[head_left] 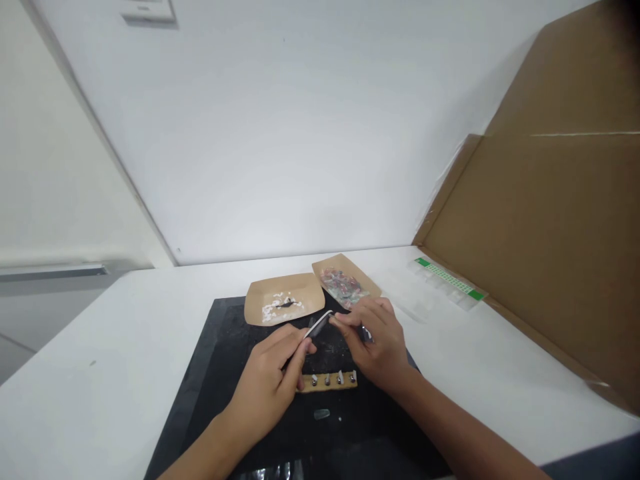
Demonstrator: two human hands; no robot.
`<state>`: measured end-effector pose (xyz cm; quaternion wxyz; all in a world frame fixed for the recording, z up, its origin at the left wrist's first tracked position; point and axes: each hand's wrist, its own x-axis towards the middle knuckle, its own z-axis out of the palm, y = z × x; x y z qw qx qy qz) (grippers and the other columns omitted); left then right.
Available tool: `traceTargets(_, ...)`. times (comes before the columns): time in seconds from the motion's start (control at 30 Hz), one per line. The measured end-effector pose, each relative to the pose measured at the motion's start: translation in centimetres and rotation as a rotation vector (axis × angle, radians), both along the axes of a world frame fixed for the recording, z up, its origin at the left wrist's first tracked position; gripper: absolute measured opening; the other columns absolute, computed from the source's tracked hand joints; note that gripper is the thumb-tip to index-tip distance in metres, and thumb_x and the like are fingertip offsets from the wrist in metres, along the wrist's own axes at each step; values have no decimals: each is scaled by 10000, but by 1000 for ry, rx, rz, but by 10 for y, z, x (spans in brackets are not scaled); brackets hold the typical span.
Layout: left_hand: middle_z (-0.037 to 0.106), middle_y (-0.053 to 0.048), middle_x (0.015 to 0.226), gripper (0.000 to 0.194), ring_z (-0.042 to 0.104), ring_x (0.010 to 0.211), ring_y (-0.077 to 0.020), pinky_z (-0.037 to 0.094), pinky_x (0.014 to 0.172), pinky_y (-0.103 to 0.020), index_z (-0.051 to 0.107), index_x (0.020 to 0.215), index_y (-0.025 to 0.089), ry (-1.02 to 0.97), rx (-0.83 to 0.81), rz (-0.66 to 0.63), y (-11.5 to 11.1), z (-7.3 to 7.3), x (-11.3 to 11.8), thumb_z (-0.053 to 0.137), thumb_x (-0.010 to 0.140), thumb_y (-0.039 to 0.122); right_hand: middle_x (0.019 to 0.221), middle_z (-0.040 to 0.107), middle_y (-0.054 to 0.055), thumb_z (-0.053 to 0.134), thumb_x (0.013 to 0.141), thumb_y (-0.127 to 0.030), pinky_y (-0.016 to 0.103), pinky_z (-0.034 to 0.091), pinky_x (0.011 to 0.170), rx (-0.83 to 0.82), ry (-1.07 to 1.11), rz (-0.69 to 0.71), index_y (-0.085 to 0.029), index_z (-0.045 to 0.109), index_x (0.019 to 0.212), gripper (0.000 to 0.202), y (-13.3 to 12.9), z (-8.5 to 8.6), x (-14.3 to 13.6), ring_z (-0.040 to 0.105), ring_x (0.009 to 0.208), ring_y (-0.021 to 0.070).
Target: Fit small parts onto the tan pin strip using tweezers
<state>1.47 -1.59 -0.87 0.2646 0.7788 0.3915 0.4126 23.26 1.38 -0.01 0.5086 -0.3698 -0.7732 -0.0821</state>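
Note:
My left hand [280,363] is closed on a thin, white-edged strip [319,324], which slants up to the right. At the strip's upper end, my right hand [374,339] pinches with thumb and forefinger; whether a separate small piece is between them I cannot tell. Just below the hands lies a tan bar [333,382] with several small metal studs, some carrying whitish bits; my left fingers cover its left end. A clear nail tip [321,414] rests on the black mat [270,437] in front of the bar.
Behind the hands stand a brown paper tray [253,303] with white bits and a dark piece, and another tray [336,261] with small packets [344,285]. At right, a clear plastic sheet with a green strip [450,279] lies beside a large cardboard panel [545,247].

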Motion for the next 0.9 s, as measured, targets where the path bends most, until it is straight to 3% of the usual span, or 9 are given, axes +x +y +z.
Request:
traceTargets(0.2,702,-59,828,264,687,745,-164,572,771,-270,705,1014,173,19,15,8,0,0,0,457,1058,255,677,581,-29,665,926,-123,369,372,770,-19,-98,71,-211,616,845,129,-6,-4,-8,556,675,148)
traceTargets(0.4,706,-62,852,269,684,699,-143,566,687,-232,710,1066,172,3,9,7,-1,1,0,455,1060,259,681,591,-24,680,913,-113,360,361,744,15,-9,-10,-211,607,831,147,-2,-1,-3,550,676,149)
traceTargets(0.6,690,-56,817,260,680,710,-152,564,725,-253,707,1026,175,13,15,5,1,0,0,461,1058,251,679,578,-30,652,928,-123,366,370,766,-32,-88,70,-213,611,836,136,-5,-3,-8,551,678,144)
traceTargets(0.73,702,-59,807,264,709,762,-170,577,714,-252,716,1054,177,7,23,3,0,1,0,462,1056,246,694,607,-24,656,923,-118,369,375,767,-9,-34,20,-216,621,848,129,-5,-2,-7,571,690,152)
traceTargets(0.9,697,-43,766,271,691,680,-158,582,673,-242,719,1072,181,13,6,0,0,1,0,461,1054,261,701,605,-18,648,931,-132,366,374,750,-10,-29,13,-221,622,854,121,-2,-2,-4,566,689,158)
